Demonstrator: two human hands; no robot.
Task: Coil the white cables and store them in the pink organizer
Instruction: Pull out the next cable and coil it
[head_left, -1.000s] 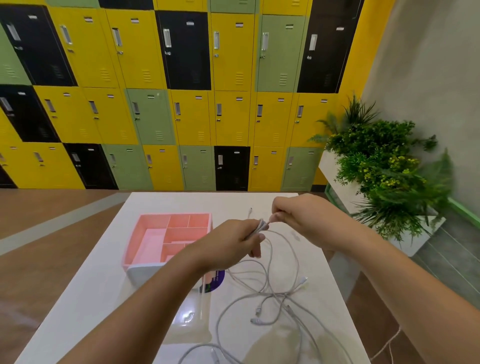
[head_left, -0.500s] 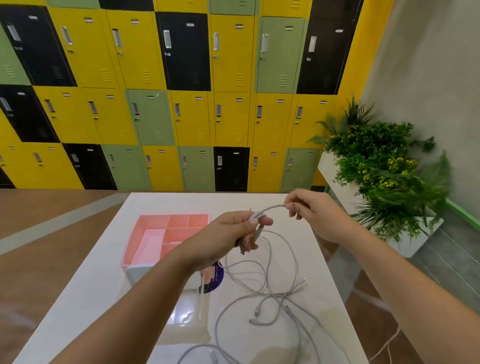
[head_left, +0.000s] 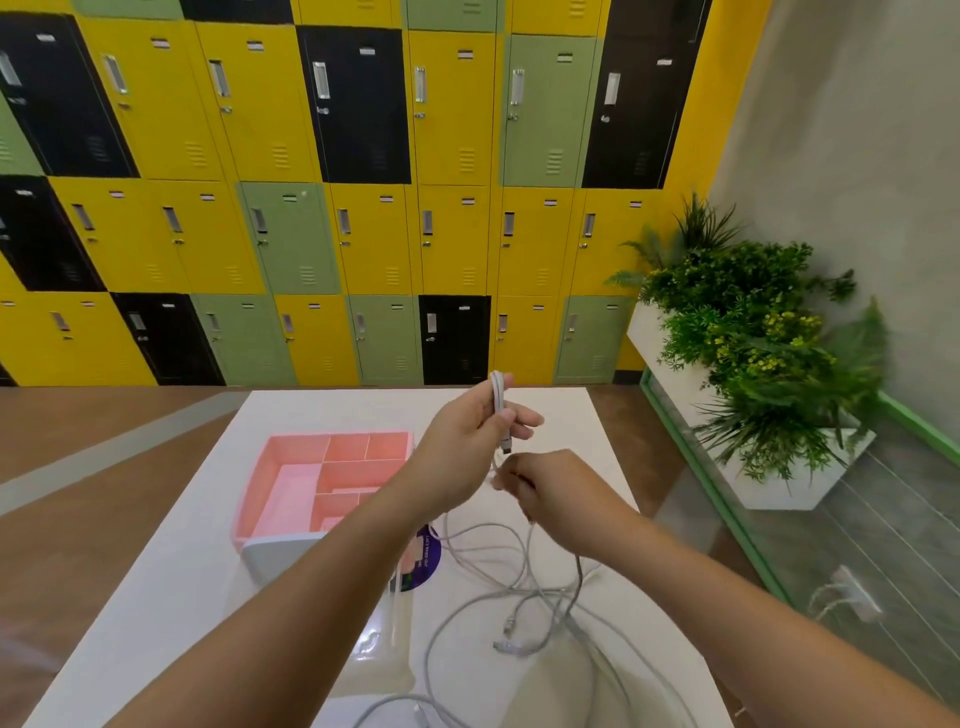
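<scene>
The left hand (head_left: 465, 441) is raised above the table (head_left: 156, 597) and grips a folded loop of white cable (head_left: 497, 395). The loop stands up over its thumb, and a connector (head_left: 506, 442) hangs just under its fingers. The right hand (head_left: 553, 491) is just below it and a little to the right, with fingers curled round the same cable where it goes down. Under the right hand, the other white cables (head_left: 519, 582) lie in a loose tangle on the table. The pink organizer (head_left: 293, 493) sits to the left of the left hand, partly hidden behind the left forearm
</scene>
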